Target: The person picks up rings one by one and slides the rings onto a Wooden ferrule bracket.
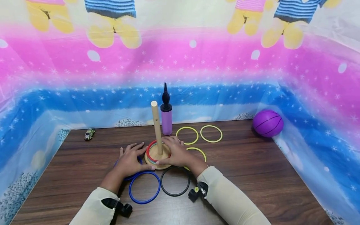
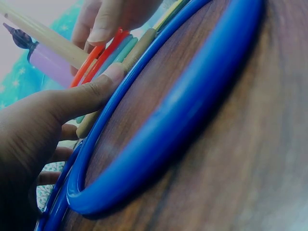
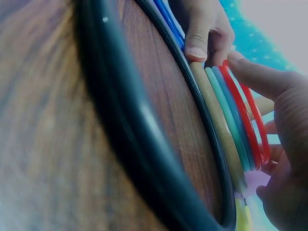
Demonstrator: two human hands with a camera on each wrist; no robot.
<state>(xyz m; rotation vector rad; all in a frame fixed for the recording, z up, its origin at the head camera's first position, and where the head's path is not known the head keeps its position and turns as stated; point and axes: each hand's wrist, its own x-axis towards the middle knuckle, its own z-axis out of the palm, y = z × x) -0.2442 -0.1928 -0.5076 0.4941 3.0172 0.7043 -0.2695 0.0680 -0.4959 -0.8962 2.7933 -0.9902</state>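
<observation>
A wooden peg stand (image 1: 156,128) rises from a round base (image 1: 152,156) in the middle of the table, with a red ring (image 1: 148,147) and a green ring stacked on it. My left hand (image 1: 130,160) lies flat on the table over a blue ring, its thumb (image 2: 84,94) touching the base's edge (image 2: 139,45). On the base's right side my right hand (image 1: 176,153) rests, fingers laid on the red ring (image 3: 243,115). In front lie a second blue ring (image 1: 144,187) and a black ring (image 1: 175,181).
Three yellow rings (image 1: 187,135) lie right of the stand, one partly under my right wrist. A purple pump (image 1: 166,117) stands behind the peg. A purple ball (image 1: 267,122) sits far right, a toy car (image 1: 89,133) far left. Patterned sheets wall the table (image 1: 253,175).
</observation>
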